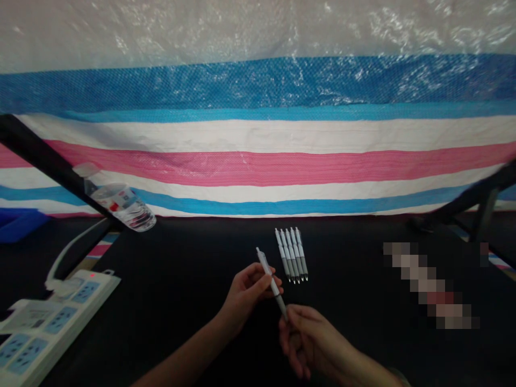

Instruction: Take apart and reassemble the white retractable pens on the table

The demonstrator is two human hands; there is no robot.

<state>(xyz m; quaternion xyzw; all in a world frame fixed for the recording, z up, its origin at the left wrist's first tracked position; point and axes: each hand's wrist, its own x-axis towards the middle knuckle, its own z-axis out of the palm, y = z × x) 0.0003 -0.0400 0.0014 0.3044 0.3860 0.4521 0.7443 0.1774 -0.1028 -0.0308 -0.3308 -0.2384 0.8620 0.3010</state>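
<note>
- The pen (271, 280) in hand is a slim white retractable pen with a grey grip section. I judge it light, stiff and fairly smooth, so it would roll or slip if held loosely.
- It is held above the black surface (181, 279), tilted, with its clicker end up and away from the person and its tip down toward them.
- The left hand (246, 293) is closed on the pen's middle, pinching the barrel between thumb and fingers.
- The right hand (308, 338) is curled at the lower end. Its fingertips meet the pen at the tip, which appears pinched there, though the exact contact is small and dim.
- The best places to hold it look to be the barrel and the grey grip zone, where the fingers can wrap around. The thin tip and the clicker end give less purchase, and the tip may be the more delicate part.
- Count of pens: one in the hands, plus a row of pens (292, 254) lying side by side and touching on the surface just beyond the hands. I count five in that row, making six in all.
- One clear plastic water bottle (121, 203) lies tilted at the left, near a dark slanted bar.
- One white power strip (48, 317) sits at the near left edge, with its cable curving away.
- A striped tarp (258, 140) hangs behind.
</note>
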